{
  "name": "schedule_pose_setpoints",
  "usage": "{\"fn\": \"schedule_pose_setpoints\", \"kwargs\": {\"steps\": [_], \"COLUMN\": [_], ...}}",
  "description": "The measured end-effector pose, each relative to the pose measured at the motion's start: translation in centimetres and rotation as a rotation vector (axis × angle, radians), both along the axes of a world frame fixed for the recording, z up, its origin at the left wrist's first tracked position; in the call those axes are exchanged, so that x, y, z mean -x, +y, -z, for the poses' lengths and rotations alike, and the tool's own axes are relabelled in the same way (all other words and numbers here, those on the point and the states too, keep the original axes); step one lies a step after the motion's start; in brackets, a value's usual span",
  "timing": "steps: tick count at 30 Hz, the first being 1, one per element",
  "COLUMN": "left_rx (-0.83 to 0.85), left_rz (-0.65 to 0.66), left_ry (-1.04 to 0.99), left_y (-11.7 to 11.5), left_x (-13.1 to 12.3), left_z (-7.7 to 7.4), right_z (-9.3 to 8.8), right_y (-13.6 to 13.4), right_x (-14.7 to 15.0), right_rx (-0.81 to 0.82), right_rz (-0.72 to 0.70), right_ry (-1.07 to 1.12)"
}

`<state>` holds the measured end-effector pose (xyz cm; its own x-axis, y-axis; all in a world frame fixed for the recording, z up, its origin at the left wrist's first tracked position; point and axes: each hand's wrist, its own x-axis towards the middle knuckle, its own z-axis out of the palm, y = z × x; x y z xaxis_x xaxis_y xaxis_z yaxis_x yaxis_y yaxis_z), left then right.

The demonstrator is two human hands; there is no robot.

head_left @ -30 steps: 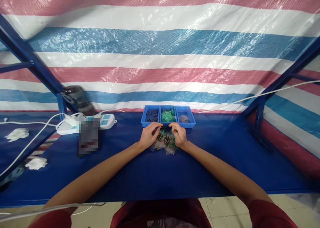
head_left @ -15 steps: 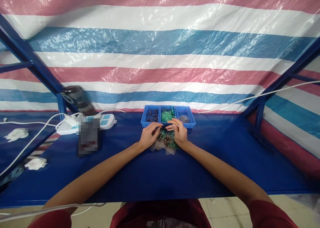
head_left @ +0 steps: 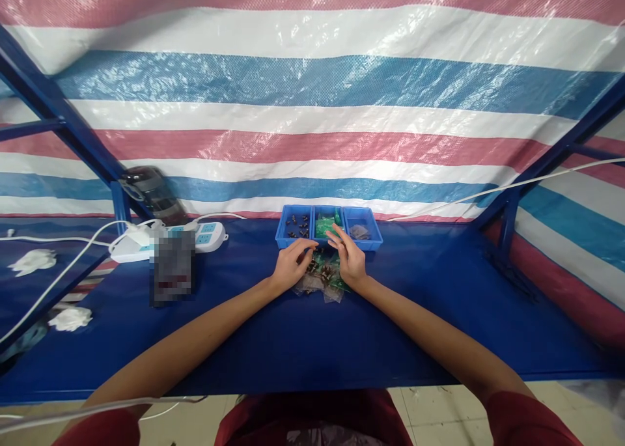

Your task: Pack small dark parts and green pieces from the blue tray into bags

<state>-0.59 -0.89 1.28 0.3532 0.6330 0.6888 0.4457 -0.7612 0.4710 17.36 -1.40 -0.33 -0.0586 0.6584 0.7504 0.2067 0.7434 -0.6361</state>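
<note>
My left hand [head_left: 291, 265] is at the left edge of a mixed pile [head_left: 322, 278] of small dark metal parts, green packets and clear bags on the blue table. Its thumb and fingers are curled together near the bins; anything between them is too small to make out. On the pile's right side is my right hand [head_left: 352, 261], fingers stretched and apart, nothing seen in it. Just beyond stand three joined blue bins: the left bin [head_left: 282, 236] has several dark parts, the middle bin [head_left: 328, 243] green packets, the right bin [head_left: 375, 234] clear bags.
A white power strip [head_left: 212, 236] with cables lies at the left, beside a blurred dark object [head_left: 172, 267]. Behind it leans a dark bottle [head_left: 155, 195]. Crumpled white tissue [head_left: 71, 319] is at far left. Blue frame posts flank the table [head_left: 244, 361].
My right hand's fingers have spread and straightened, moving slightly right and up, away from my left fingertips. My left hand has stayed nearly still.
</note>
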Motion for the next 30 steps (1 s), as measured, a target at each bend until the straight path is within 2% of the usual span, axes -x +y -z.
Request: {"fn": "schedule_pose_setpoints", "kwargs": {"steps": [5,13,26,30], "left_rx": [-0.004,0.004,-0.019,-0.012], "left_rz": [0.001,-0.006,-0.004,-0.004], "left_ry": [-0.004,0.005,0.002,-0.006], "left_y": [0.0,-0.1,-0.1,0.1], "left_x": [0.0,0.0,0.0,-0.2], "left_z": [0.0,0.0,-0.1,0.0], "right_z": [0.8,1.3,0.2,0.2], "right_y": [0.3,0.4,0.4,0.5], "right_x": [0.0,-0.1,-0.2,-0.5], "right_rx": [0.016,0.122,-0.067,-0.056], "right_rz": [-0.034,0.013,0.084,0.104], "right_ry": [0.052,0.032,-0.086,-0.122]}}
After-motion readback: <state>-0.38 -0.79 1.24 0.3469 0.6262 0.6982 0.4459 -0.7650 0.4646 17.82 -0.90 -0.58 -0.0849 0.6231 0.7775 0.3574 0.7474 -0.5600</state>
